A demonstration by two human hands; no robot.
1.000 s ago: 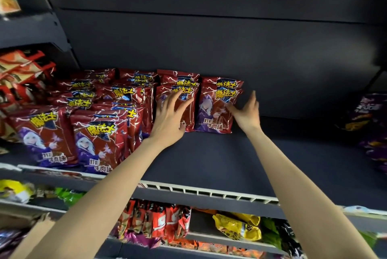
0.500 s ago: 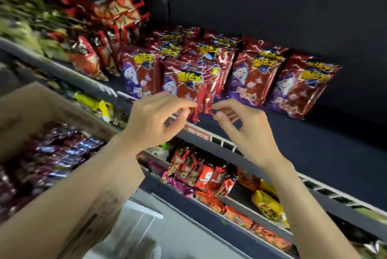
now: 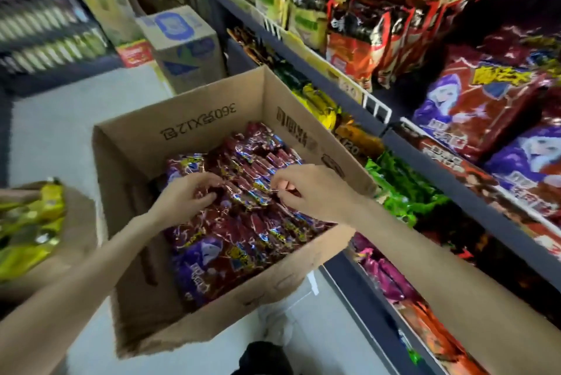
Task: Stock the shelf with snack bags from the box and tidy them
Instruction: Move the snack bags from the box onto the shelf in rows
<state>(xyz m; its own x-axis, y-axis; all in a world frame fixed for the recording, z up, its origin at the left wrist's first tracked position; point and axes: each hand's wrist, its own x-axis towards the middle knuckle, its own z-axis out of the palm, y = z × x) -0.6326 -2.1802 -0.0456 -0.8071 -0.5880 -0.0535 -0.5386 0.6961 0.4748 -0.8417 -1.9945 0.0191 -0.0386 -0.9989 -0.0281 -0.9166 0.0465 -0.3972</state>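
The dark red and purple foil snack bags (image 3: 243, 223) lie packed in rows inside the open brown cardboard box (image 3: 188, 119), which sits on the pale floor (image 3: 60, 119) just beside the dark metal shelf unit (image 3: 379, 128). Both my hands are down in the box. My left hand (image 3: 188, 195) has its fingers curled over the tops of the bags near the middle of the pile, touching the foil; I cannot tell whether it has actually closed on one. My right hand (image 3: 306, 189) is beside it, apart from it, thumb and fingers bent toward each other over the bag tops, and whether they pinch a bag edge I cannot tell either.

More bags of the same red and purple kind (image 3: 485, 101) stand upright on the shelf to my right. Below them are bright green packets (image 3: 403, 189) and, further back, yellow packets (image 3: 318, 101). At my left a second brown box (image 3: 79, 223) holds yellow-green foil bags (image 3: 27, 229). A blue-printed carton (image 3: 185, 47) stands beyond the box.

A second ago both hands were up on the shelf, open against the standing bags; half a second ago they were in front of the shelf edge. Now my view is turned down to the box and my hands are in it.
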